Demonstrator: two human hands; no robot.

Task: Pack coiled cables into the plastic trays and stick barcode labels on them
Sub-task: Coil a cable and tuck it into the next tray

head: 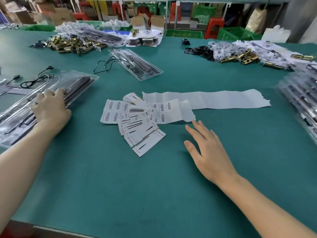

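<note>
At the left of the frame, the left hand (51, 109) grips a plastic tray (78, 81) with curled fingers. The right hand (209, 152) is released, fingers straight, over the counter (137, 189) near the barcode labels (116, 111).

Teal worktop (137, 194) looks like matt cloth. Clear plastic tray (77, 83) under the left hand (51, 110) is pretty glossy; white paper barcode labels (114, 111) beyond the right hand (209, 152), matt.
</note>
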